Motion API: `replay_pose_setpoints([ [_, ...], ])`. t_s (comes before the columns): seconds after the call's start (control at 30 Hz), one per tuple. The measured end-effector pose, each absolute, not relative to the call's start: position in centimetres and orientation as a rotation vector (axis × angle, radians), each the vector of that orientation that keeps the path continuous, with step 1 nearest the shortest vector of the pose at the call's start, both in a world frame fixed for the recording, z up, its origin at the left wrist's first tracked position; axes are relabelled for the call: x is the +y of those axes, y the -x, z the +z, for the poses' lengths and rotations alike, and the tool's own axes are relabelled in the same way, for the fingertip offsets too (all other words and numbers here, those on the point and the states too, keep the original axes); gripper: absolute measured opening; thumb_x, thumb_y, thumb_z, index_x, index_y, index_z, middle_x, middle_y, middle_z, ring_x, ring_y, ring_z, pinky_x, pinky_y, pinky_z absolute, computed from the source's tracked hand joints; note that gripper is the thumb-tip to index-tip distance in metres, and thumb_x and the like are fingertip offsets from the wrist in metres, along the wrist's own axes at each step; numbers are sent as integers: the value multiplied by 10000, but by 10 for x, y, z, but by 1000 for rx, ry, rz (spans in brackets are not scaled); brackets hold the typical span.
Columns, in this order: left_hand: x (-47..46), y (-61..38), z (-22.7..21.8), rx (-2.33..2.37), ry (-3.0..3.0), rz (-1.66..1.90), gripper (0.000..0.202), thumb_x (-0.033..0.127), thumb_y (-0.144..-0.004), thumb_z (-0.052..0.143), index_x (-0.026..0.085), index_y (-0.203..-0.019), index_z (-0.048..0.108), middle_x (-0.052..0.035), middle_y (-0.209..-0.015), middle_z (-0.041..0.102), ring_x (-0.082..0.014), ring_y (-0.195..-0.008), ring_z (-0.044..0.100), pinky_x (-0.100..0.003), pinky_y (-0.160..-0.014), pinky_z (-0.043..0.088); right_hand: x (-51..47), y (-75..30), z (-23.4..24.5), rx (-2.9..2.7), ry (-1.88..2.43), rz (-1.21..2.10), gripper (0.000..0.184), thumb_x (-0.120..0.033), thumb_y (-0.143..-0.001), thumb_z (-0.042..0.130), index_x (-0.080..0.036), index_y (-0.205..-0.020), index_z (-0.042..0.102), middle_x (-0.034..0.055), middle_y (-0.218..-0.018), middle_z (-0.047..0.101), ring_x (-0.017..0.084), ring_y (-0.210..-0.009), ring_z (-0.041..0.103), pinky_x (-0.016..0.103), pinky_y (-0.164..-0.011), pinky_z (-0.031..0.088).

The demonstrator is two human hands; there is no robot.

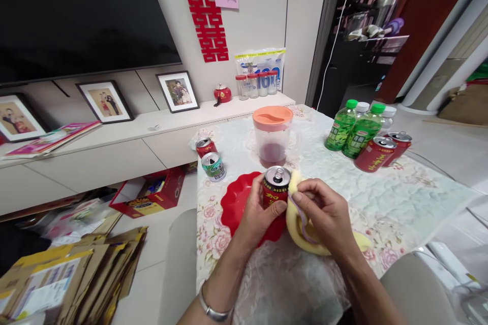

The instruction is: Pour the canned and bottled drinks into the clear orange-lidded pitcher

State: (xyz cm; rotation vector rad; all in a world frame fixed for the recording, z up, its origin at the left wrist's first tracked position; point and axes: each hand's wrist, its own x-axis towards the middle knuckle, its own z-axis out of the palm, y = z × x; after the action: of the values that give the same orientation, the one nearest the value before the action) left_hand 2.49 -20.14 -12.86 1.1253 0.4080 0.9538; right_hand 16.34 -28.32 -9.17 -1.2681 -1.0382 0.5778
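My left hand (259,216) is wrapped round a red drink can (275,187) with an opened top, held upright above a red scalloped plate (234,202). My right hand (324,213) grips a yellow cloth (301,223) and presses it against the can's right side. Both hands are over the near part of a table with a floral cloth (400,198).
A clear jug with an orange lid (273,134) stands behind the can. Two more cans (210,158) sit at the table's left edge. Green bottles (353,132) and two red cans (383,151) stand at the right. Cardboard (72,274) lies on the floor left.
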Motion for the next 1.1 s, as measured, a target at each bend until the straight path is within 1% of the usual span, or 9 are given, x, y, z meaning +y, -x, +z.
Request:
replay_pose_setpoints([
  [0.1, -201, -25, -134, 381, -1155, 932, 766, 417, -773, 928, 262, -1421, 549, -106, -1490, 632, -353, -1421, 551, -466, -1194, 420, -284, -163, -88, -1099, 1265, 449, 110, -321, -891, 727, -222, -864, 686, -17, -720, 653, 113, -555, 541, 239, -516, 431],
  [0.27, -207, -23, -130, 386, -981, 930, 610, 418, -899, 812, 272, -1440, 571, -95, -1546, 599, -327, -1481, 502, -463, -1238, 382, -279, -166, -91, -1415, 1351, 289, 98, -239, -923, 674, -224, -828, 659, 0, -760, 661, 139, -644, 598, 267, -608, 456],
  [0.4, -206, -22, -124, 387, -828, 966, 607, 401, -843, 859, 258, -1377, 608, -99, -1441, 675, -329, -1400, 583, -477, -1189, 439, -275, -166, -101, -1606, 1487, 427, 116, -177, -905, 612, -223, -799, 611, -14, -723, 633, 142, -633, 555, 277, -627, 421],
  [0.57, -199, -20, -128, 431, -858, 1036, 531, 404, -782, 910, 214, -1211, 663, -97, -1253, 759, -323, -1251, 682, -468, -1117, 494, -274, -167, -107, -1647, 1573, 562, 157, -125, -845, 609, -218, -725, 568, -44, -640, 598, 129, -586, 513, 261, -569, 350],
  [0.67, -200, -19, -130, 444, -876, 1034, 601, 379, -775, 920, 233, -1278, 626, -88, -1261, 757, -304, -1211, 701, -445, -1081, 514, -276, -166, -101, -1628, 1540, 627, 144, -165, -871, 604, -217, -740, 573, -48, -627, 586, 121, -573, 499, 253, -554, 357],
  [0.77, -203, -19, -129, 428, -901, 999, 698, 350, -772, 924, 255, -1369, 576, -89, -1327, 734, -299, -1248, 680, -436, -1099, 501, -279, -163, -92, -1423, 1390, 757, 161, -305, -919, 632, -218, -787, 603, -50, -611, 557, 115, -544, 483, 247, -510, 358],
  [0.87, -205, -19, -130, 413, -948, 953, 684, 355, -775, 924, 251, -1362, 590, -100, -1387, 704, -327, -1328, 628, -453, -1138, 474, -281, -160, -88, -1157, 1280, 761, 225, -410, -875, 723, -212, -809, 640, -42, -610, 555, 116, -526, 479, 246, -475, 354],
  [0.97, -205, -20, -133, 349, -1006, 916, 685, 339, -788, 918, 252, -1391, 602, -110, -1473, 654, -349, -1421, 557, -473, -1200, 423, -283, -160, -89, -1026, 1271, 668, 228, -421, -849, 763, -211, -847, 675, -23, -644, 604, 123, -537, 516, 246, -487, 396],
  [1.1, -208, -21, -131, 323, -986, 909, 614, 375, -890, 826, 272, -1451, 599, -100, -1553, 598, -336, -1500, 481, -470, -1251, 369, -283, -161, -88, -1148, 1334, 461, 145, -356, -878, 737, -224, -842, 688, -5, -702, 653, 137, -575, 562, 265, -543, 449],
])
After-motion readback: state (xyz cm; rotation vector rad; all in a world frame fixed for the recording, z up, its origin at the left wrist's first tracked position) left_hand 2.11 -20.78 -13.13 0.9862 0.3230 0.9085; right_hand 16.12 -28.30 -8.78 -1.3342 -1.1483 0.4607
